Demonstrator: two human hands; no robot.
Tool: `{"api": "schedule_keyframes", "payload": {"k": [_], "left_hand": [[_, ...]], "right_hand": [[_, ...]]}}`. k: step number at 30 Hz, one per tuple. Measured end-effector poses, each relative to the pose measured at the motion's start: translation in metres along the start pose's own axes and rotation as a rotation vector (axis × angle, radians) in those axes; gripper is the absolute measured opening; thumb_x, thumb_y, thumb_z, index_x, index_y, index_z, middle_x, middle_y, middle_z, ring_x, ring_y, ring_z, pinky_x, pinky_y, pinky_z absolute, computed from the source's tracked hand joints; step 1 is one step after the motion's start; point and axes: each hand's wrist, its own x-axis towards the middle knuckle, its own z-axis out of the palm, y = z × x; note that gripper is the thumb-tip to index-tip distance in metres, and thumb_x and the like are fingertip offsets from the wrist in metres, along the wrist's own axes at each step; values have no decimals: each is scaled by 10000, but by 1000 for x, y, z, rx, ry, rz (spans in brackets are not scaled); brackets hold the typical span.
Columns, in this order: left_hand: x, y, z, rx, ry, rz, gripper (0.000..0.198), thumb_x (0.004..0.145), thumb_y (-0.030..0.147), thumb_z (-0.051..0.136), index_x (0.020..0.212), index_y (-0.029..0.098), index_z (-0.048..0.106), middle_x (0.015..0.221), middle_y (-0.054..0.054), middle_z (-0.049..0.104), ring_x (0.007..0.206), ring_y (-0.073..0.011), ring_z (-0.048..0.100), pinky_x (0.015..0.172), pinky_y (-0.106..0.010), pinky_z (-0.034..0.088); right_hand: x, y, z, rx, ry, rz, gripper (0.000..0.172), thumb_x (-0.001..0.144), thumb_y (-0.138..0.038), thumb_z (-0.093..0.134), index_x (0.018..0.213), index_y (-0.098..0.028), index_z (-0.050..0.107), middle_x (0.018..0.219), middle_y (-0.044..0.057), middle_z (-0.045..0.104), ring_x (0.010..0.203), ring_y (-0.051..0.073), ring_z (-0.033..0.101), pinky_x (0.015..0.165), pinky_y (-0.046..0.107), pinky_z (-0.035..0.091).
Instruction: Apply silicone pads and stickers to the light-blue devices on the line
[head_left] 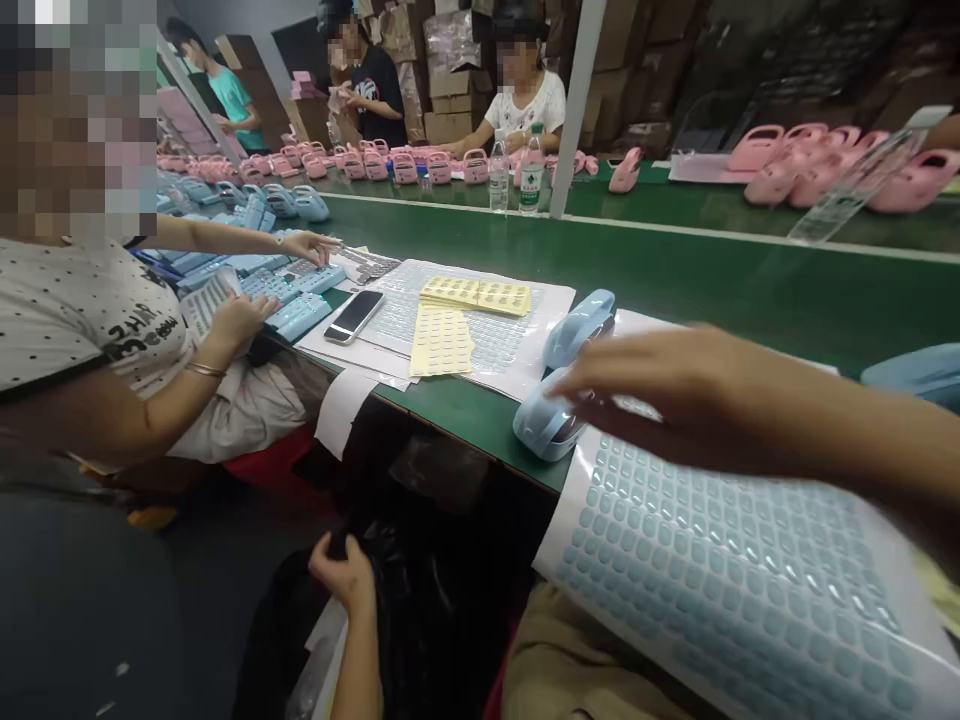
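Note:
My right hand [660, 395], smeared by motion, reaches over the table edge with its fingers stretched out and a gap below them. Its fingertips are at a rounded light-blue plastic case [536, 420]; whether they touch it I cannot tell. A second light-blue case [581, 325] stands just behind. Under my right forearm lies a large sheet of pale-blue oval stickers [712, 560], hanging over my lap. My left hand [346, 575] is low beside the table, its fingers curled on the edge of a black plastic bag [405, 590].
Yellow sticker sheets [442, 340] and a phone [354, 317] lie on white sheets. At left, a co-worker [150, 350] handles light-blue parts [304, 315]. Bottles [531, 175] and an upright post [577, 110] stand beyond; pink cases [810, 165] line the far bench.

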Motion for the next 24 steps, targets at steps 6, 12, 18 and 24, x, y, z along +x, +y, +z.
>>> {"api": "schedule_keyframes", "payload": {"k": [6,12,18,24], "left_hand": [[19,151,63,-313,-145,310,242,785,223,492,1020,165,496,1075,-112,607,1112,-203,549,1016,-381,375],[25,210,108,-278,-210,282,540,752,94,444,1263,138,276,1020,-131,677,1172,-245,525,1043,-526,274],[21,207,112,-189,-277,249,553,779,63,388,1309,77,228,985,-152,689,1214,-199,503,1037,-410,315],[21,213,98,-14,-340,279,627,793,96,410,1380,81,190,1077,-150,673,1232,-237,481,1071,-481,234]], "right_hand": [[155,27,75,-125,-487,203,238,833,-78,532,1002,-179,666,1037,77,666,959,199,617,796,315,470],[166,27,163,-161,-626,349,296,888,-319,543,1133,-155,555,1130,77,591,961,180,600,814,380,519],[136,31,203,-201,-572,307,303,896,-335,525,1151,-173,544,1185,82,558,1010,188,575,853,396,503],[147,32,209,-201,-600,261,318,891,-337,534,1157,-163,537,1173,79,562,1004,191,580,842,401,507]]}}
